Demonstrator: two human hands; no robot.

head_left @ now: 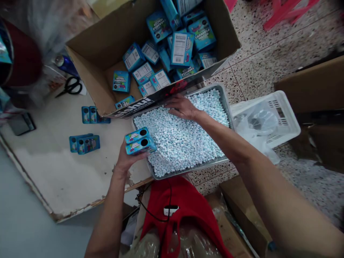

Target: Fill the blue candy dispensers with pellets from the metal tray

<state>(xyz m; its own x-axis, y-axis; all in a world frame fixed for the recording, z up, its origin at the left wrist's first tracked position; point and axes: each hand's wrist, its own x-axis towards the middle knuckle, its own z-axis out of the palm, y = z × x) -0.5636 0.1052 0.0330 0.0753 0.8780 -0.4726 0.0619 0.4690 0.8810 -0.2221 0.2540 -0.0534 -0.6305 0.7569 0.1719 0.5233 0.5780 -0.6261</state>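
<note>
My left hand [125, 160] grips two small blue candy boxes [140, 144] side by side. Dark round openings or spots show on their upper faces. The boxes are over the left edge of a metal tray [225, 94] filled with small white and pale-blue candies [185, 139]. My right hand [182, 107] lies low over the candies at the tray's far side, beside the cardboard box wall. Its fingers are stretched to the left and somewhat apart, with the tips partly hidden; nothing shows in them.
A large cardboard box [94, 53] with many blue candy boxes [182, 48] stands beyond the tray. Further candy boxes stand on the table [64, 179] at left, near black scissors [70, 86]. To the right are a white plastic basket [288, 118] and a pink stool [282, 14].
</note>
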